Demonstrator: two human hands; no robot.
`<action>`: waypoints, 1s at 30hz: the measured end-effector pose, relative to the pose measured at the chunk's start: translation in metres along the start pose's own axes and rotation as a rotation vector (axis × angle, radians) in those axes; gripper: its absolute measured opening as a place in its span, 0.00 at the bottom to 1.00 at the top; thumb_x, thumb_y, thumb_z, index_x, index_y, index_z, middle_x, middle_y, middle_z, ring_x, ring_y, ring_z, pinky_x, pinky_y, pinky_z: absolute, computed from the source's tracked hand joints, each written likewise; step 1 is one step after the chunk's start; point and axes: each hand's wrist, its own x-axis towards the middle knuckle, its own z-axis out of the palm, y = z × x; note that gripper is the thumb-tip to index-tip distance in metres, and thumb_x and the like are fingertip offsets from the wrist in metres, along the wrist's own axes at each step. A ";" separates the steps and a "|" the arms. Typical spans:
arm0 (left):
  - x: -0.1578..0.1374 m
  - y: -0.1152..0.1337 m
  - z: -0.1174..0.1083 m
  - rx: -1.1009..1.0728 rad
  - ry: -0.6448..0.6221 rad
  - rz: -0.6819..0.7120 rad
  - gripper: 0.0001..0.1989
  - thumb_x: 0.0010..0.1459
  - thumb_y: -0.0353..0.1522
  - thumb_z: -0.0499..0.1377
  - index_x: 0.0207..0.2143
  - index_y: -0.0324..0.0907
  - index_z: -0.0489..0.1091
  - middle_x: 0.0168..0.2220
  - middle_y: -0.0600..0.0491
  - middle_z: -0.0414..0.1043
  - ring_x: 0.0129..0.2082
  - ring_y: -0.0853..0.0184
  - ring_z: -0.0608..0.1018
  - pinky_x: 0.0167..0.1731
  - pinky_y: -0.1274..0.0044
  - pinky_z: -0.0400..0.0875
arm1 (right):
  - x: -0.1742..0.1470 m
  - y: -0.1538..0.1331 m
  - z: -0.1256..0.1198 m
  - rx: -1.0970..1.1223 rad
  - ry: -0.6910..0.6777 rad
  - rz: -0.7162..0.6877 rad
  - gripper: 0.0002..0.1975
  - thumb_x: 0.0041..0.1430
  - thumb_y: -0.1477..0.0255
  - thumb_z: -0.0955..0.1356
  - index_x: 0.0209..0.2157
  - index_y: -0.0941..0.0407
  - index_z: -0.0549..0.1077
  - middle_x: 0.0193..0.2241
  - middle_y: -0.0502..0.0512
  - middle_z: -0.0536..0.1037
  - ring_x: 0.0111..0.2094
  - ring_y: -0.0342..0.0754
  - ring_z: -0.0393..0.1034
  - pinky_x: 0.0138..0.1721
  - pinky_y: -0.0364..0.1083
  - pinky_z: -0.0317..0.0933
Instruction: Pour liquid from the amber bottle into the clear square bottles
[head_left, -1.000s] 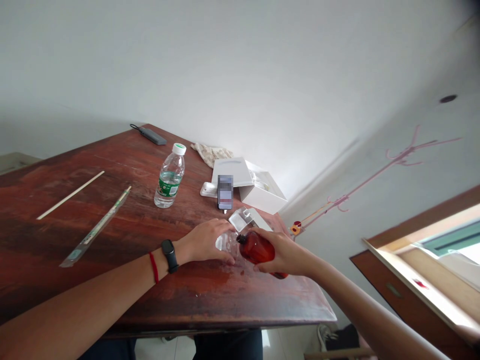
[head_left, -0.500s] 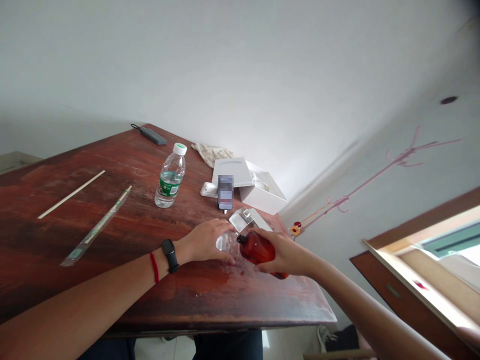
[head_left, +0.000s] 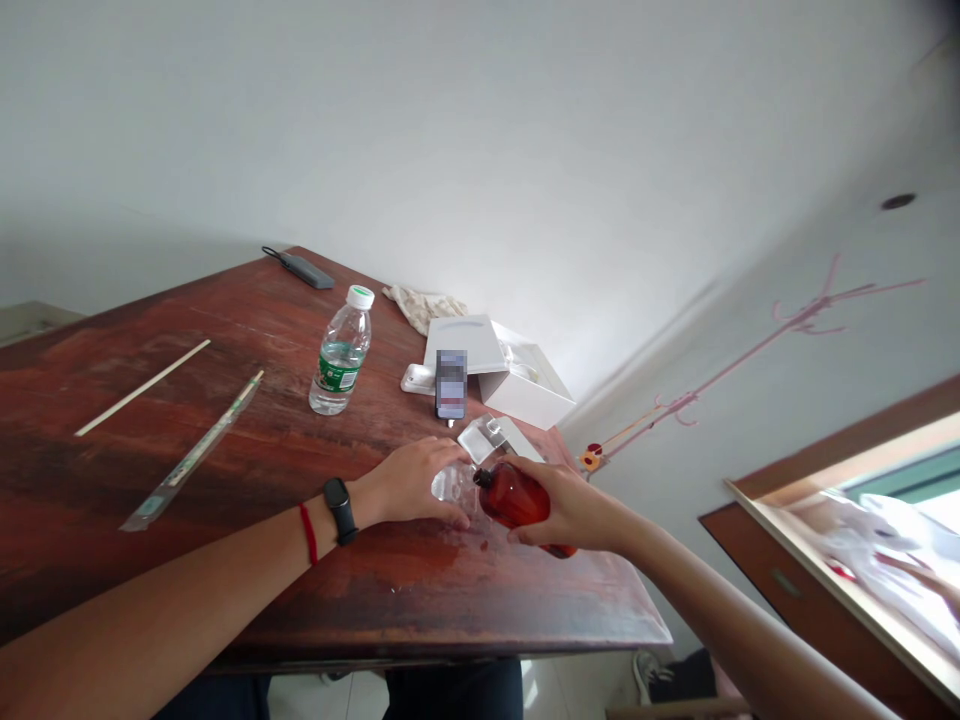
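Observation:
My right hand [head_left: 574,510] grips an amber-brown bottle [head_left: 511,497], tilted with its dark neck pointing left and down. The neck meets a small clear container [head_left: 451,484] that my left hand [head_left: 411,482] holds steady on the wooden table [head_left: 247,560]. My left wrist wears a black band and a red string. The clear container is partly hidden by my fingers, so its shape is hard to make out.
Behind my hands lie a clear plastic piece [head_left: 487,436], a phone [head_left: 451,384] and an open white box [head_left: 499,368]. A water bottle [head_left: 341,352] stands further left. A chopstick [head_left: 141,388], a wrapped stick [head_left: 193,455], a cloth [head_left: 424,304] and a grey device [head_left: 304,270] lie beyond.

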 end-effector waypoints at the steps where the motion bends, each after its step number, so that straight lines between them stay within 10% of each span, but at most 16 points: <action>1: 0.000 0.000 0.000 0.001 0.001 0.001 0.39 0.48 0.52 0.79 0.56 0.45 0.74 0.57 0.44 0.79 0.58 0.46 0.80 0.61 0.60 0.71 | 0.000 0.000 0.000 0.000 0.001 -0.002 0.35 0.50 0.69 0.78 0.61 0.50 0.73 0.45 0.56 0.85 0.42 0.58 0.81 0.44 0.53 0.72; 30: 0.000 0.002 -0.001 0.003 0.004 -0.002 0.39 0.47 0.51 0.80 0.55 0.43 0.74 0.56 0.43 0.80 0.57 0.45 0.80 0.60 0.61 0.72 | 0.000 -0.003 -0.001 0.023 -0.023 0.035 0.38 0.49 0.69 0.76 0.63 0.50 0.72 0.45 0.55 0.84 0.41 0.57 0.80 0.43 0.53 0.71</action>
